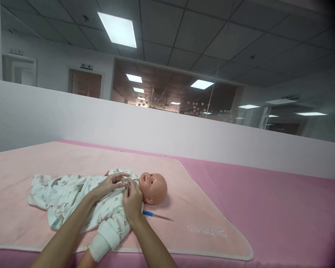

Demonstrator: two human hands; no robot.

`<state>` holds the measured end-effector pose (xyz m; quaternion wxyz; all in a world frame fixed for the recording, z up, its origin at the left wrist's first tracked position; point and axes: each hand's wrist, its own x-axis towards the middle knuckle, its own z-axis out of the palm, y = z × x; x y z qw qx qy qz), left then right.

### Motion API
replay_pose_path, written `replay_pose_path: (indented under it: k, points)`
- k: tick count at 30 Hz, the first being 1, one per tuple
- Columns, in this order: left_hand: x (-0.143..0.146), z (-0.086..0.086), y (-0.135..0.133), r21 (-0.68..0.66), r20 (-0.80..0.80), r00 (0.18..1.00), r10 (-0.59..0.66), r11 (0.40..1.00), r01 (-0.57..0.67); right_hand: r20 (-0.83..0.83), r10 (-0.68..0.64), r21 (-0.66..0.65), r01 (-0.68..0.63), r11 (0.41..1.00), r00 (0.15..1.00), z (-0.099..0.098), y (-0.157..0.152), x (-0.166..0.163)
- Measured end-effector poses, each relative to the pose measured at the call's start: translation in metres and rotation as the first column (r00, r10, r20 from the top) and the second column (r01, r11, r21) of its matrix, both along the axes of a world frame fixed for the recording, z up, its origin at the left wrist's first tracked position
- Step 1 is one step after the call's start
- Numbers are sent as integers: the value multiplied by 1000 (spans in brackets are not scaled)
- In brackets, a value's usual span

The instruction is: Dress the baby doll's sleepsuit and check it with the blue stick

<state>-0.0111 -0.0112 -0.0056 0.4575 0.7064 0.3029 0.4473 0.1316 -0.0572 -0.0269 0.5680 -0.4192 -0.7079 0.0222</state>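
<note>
Our left hand (111, 184) and right hand (132, 201) both pinch the collar (128, 181) of the doll (154, 188) — it lies on the blanket (212, 212), head at 3 o'clock. We'd keep the cloth taut and our fingertips close — mind the syringe (158, 216) at 5 o'clock.

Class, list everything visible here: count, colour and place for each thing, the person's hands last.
doll: one, peach-toned, lying face up on the blanket, head to the right
sleepsuit: one, white with small prints, on the doll
thin stick: one, blue end and clear shaft, on the blanket beside the doll's head
blanket: one, pale pink with white edging, on the cover
cover: one, deeper pink, under the blanket
partition: one, white, behind the cover
ceiling lights: several, white, overhead
left hand: one, on the sleepsuit at the doll's chest
right hand: one, on the sleepsuit below the doll's chin
</note>
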Motion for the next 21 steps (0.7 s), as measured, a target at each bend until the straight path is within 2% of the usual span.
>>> replay_pose_path:
  k: [10, 21]
  points:
    - [0, -2, -2, -82, 65, 998, 9, 997, -3, -25, -13, -21, 12, 1000, 1000, 3, -3, 0]
    - [-1, -4, 2, -100, 86, 996, 32, 995, -24, 5, -17, 49, 17, 999, 1000, -3, 1, 0]
